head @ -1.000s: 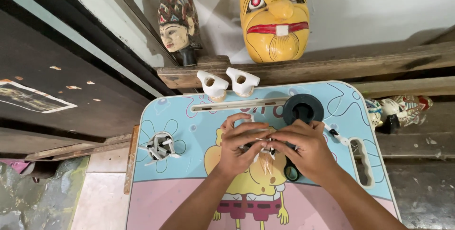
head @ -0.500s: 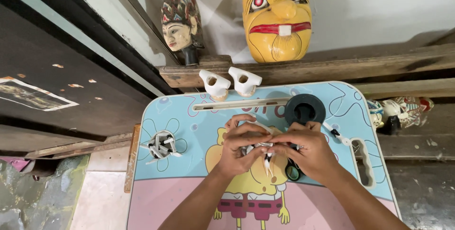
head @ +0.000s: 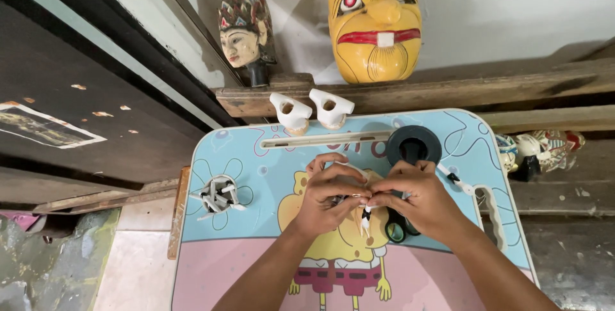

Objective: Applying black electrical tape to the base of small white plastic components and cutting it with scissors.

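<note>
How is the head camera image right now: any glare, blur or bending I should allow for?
Head view: soft even light, no glare; the yellow mask casts a faint wall shadow. Wide lens bows the table edge. Left hand and right hand are sharp, but hide the small piece between them.

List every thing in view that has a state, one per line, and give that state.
left hand: fingers pinched on a small white piece, over the table
right hand: fingers pinched on the same piece
small white piece: held between both hands, mostly hidden
black tape roll: lying flat on the table
two white holders: upright at the table's far edge
bundle of white pieces: lying loose, untouched
yellow mask: leaning against the wall
</note>
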